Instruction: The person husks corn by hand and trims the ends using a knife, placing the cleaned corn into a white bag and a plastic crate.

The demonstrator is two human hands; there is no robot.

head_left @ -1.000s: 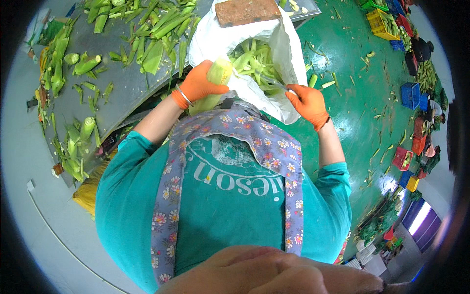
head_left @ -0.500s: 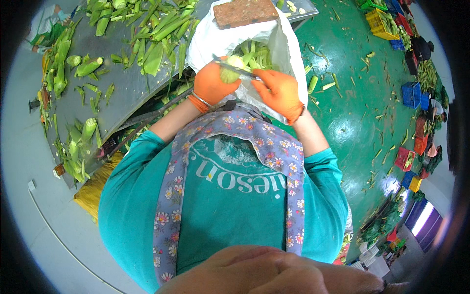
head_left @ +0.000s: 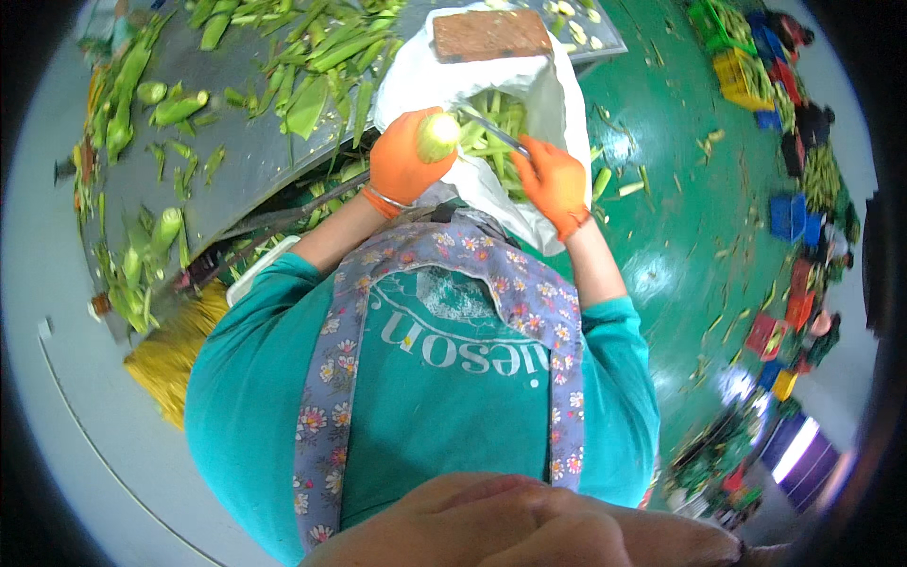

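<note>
My left hand (head_left: 402, 163), in an orange glove, is closed round an ear of corn (head_left: 438, 137) in pale green husk, its whitish end facing up. In the orange-gloved right hand (head_left: 553, 184) is a knife (head_left: 501, 130), its blade reaching up and left, a little apart from the corn. Both hands are over the mouth of a white sack (head_left: 406, 80) that holds green husk pieces (head_left: 496, 113). A reddish brick (head_left: 491, 36) lies on the sack's far edge.
A grey metal table (head_left: 255, 156) at the left carries husks (head_left: 331, 57) and several corn pieces (head_left: 179, 109). Husk scraps litter the green floor (head_left: 652, 208). Along the right stand yellow (head_left: 742, 80) and blue crates (head_left: 787, 215). A yellow sack (head_left: 175, 364) lies below the table.
The knife has come off the corn, and my right hand has moved slightly right and down. The corn's pale end now faces up in my left hand.
</note>
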